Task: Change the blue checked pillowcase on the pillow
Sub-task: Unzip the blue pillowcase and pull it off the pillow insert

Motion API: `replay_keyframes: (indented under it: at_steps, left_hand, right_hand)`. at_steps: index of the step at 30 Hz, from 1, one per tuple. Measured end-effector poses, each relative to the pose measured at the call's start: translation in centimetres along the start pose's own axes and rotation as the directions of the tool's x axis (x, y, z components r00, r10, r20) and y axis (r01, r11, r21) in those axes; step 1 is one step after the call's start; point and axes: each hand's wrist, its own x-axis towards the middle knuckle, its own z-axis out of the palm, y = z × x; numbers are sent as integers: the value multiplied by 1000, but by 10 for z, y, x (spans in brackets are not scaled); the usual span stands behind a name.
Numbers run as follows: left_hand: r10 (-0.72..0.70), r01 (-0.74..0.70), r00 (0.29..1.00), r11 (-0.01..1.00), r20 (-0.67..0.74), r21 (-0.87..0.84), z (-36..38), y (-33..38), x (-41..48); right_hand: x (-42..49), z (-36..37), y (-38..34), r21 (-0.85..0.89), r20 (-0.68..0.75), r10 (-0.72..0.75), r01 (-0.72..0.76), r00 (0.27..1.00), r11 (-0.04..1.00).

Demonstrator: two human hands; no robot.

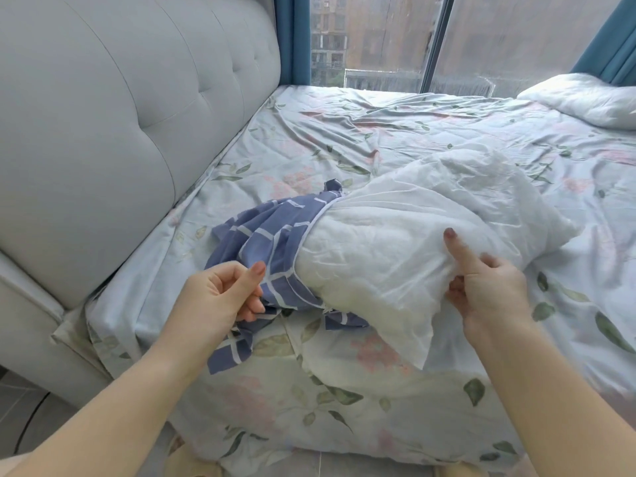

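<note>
Fingers (253, 306) of the left hand (220, 294) are curled inward, with the thumb laid across them and a fold of the blue checked pillowcase (275, 235) pinched between. Fingers (456, 292) of the right hand (492, 287) are tucked under a raised ridge of cloth on the white pillow (413, 228), the thumb stretched up along the cover, so the pillow's fabric is gripped close to its near corner. Both forearms are bare and reach in from the lower edge of the view. The pillowcase is bunched at the pillow's left end only. Its white-piped hem is drawn round the pillow there, and the greater part of the pillow is left uncovered to the right of it. A loose tail of checked cloth is spread below the left wrist, toward the near edge of the bed, and a smaller scrap shows under the pillow's near side. The pillow lies slantwise on the floral sheet (344, 132), from near left to far right, its surface much creased. The sheet is rumpled, pale blue, printed with pink blooms and green leaves. A grey tufted headboard (120, 115) is set along the bed's left side, touching the sheet's edge. A second white pillow (585, 101) is noted at the far right corner of the bed, well apart from the first. Beyond the bed a large window (378, 39) is framed by teal curtains (290, 36). Buildings are seen through the streaked glass, blurred.
</note>
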Motion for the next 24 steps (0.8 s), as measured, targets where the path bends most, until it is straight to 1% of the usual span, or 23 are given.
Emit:
replay_keyframes:
  at_steps: [1, 2, 3, 4, 5, 6, 7, 9, 11, 13, 15, 17, 19, 22, 24]
  left_hand:
    - [15, -15, 1000, 1000, 2, -16, 2, 3, 0]
    - [22, -22, 1000, 999, 7, -34, 6, 7, -1]
    - [25, -24, 1000, 999, 14, -47, 10, 9, -1]
    - [23, -22, 999, 998, 26, -55, 15, 11, -1]
    - [19, -17, 999, 998, 42, -59, 20, 13, -1]
    - [13, -9, 998, 998, 57, -61, 26, 14, 0]
    - [8, -4, 997, 998, 71, -59, 32, 14, 0]
    - [9, -3, 995, 998, 100, -61, 42, 13, 1]
    - [22, -17, 993, 999, 116, -47, 50, 11, 3]
    - [44, -44, 992, 999, 119, -4, 54, 8, 6]
    - [29, -32, 993, 999, 116, 25, 57, 4, 11]
    - [-17, 10, 992, 998, 122, 58, 58, 0, 16]
    - [-86, 70, 985, 992, 149, 105, 60, -2, 19]
    - [-165, 129, 965, 975, 204, 183, 62, -3, 17]
    - [-187, 144, 959, 968, 211, 203, 62, -3, 16]
  right_hand:
    - [-2, -1, -1, -138, -76, -146, 135, 986, 981]
    - [-4, -1, -3, -255, -110, -315, 279, 943, 926]
    - [-7, 0, -5, -341, -89, -465, 412, 881, 845]
    - [-10, 3, -6, -395, -27, -574, 519, 818, 758]
    - [-12, 6, -5, -432, 59, -640, 598, 766, 675]
    - [-15, 10, -2, -453, 161, -674, 661, 720, 598]
    - [-17, 16, 3, -455, 267, -687, 717, 676, 528]
    - [-22, 30, 15, -426, 462, -667, 806, 584, 411]
    - [-27, 44, 28, -396, 631, -601, 870, 490, 293]
    - [-28, 52, 41, -400, 750, -510, 902, 422, 160]
    - [-25, 57, 54, -433, 791, -463, 901, 400, 39]
    - [-19, 59, 66, -460, 782, -492, 887, 382, -42]
    - [-11, 61, 78, -460, 771, -543, 881, 334, -111]
    - [-4, 62, 91, -448, 762, -584, 879, 281, -161]
    - [-6, 63, 92, -448, 753, -591, 883, 288, -142]
